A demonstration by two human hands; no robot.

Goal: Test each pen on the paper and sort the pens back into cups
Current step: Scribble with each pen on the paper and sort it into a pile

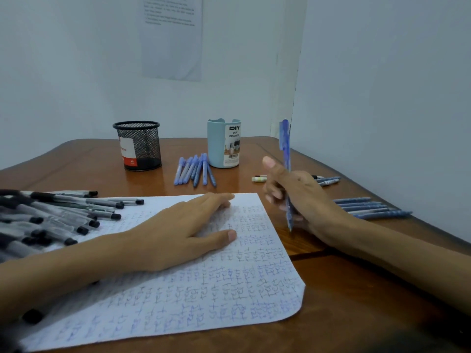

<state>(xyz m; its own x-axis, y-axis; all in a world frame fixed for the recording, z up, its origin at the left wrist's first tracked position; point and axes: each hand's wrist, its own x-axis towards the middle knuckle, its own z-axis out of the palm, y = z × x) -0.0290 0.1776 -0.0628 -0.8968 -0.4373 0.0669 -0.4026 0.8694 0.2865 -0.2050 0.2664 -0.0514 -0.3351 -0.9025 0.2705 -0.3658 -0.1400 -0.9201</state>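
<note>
Meanwhile the left hand [188,230] lies flat, fingers straight, on the paper [229,289]. Beside it, the right hand [295,197] pinches an upright blue pen [286,149].

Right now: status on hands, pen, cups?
Left hand flat on the paper. Right hand grips a blue pen, tip beyond the paper's right edge. Loose blue pens lie before the blue cup; mesh cup stands apart.

A small office or study corner. A wooden counter [331,314] fills the angle of bare white walls [63,72]. A printed notice [172,36] hangs above a mesh cup [139,146] and a blue cup [216,143].
</note>
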